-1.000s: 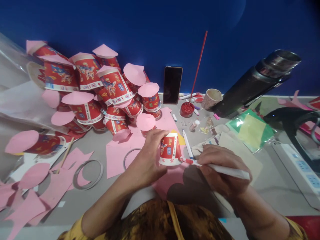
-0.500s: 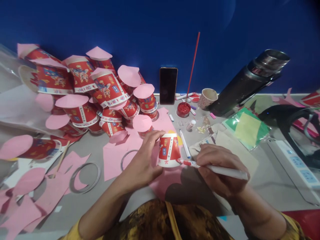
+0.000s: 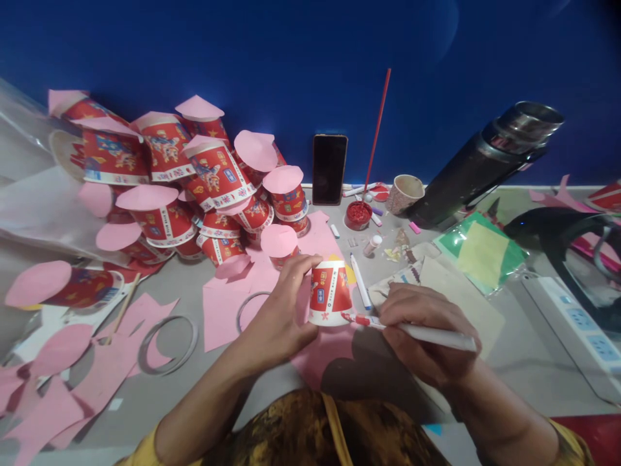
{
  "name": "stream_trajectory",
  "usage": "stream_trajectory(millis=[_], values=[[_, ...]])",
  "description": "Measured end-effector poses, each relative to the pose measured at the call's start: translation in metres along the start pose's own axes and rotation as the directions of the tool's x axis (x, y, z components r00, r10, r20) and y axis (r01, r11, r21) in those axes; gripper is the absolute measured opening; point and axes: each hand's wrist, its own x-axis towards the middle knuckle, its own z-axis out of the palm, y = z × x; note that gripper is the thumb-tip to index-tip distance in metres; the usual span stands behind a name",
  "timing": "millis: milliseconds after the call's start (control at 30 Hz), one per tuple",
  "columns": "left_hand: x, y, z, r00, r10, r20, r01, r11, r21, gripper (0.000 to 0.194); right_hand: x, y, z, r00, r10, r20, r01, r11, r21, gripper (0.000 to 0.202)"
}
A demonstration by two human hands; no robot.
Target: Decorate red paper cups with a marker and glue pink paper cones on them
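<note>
A red and white paper cup (image 3: 330, 294) is in my left hand (image 3: 286, 310), whose thumb and fingers hold it from the left side. Its white rim faces down and carries a small pink flower mark. My right hand (image 3: 429, 333) grips a white marker (image 3: 439, 336) with a red tip end. The marker's tip touches or nearly touches the cup's lower right, by the white rim. Pink paper (image 3: 315, 362) lies beneath the cup. A second white marker with a blue end (image 3: 359, 281) rests just beyond, between the hands.
Red cups with pink paper tops (image 3: 165, 145) are piled at the left. A phone (image 3: 329, 169) stands against the blue wall. Behind my right hand are a red tub (image 3: 358, 215), a cup (image 3: 406, 194) and a leaning black flask (image 3: 478, 165). Tape (image 3: 168, 345) lies left.
The view has shifted slightly, so the background sits a little lower and further right. Both hands keep their holds on the cup and marker, and the marker's tip has moved slightly left along the cup.
</note>
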Motion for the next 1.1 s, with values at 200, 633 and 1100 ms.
stream_trajectory(millis=[200, 633, 1100], values=[[-0.0001, 0.0004, 0.0005, 1.000, 0.000, 0.008, 0.000, 1.000, 0.013, 0.096, 0.0003, 0.0006, 0.0003, 1.000, -0.013, -0.016, 0.014, 0.999, 0.032, 0.018], [0.0003, -0.0003, -0.0004, 1.000, 0.024, -0.002, -0.024, 1.000, 0.011, 0.093, 0.0010, -0.0017, -0.0007, 0.999, -0.011, -0.035, 0.010, 0.999, -0.049, 0.016], [0.0003, 0.0007, 0.0001, 1.000, 0.011, 0.002, -0.011, 0.999, 0.031, 0.096, 0.0013, 0.0020, 0.0029, 0.999, -0.029, 0.016, 0.028, 0.998, 0.063, 0.014]])
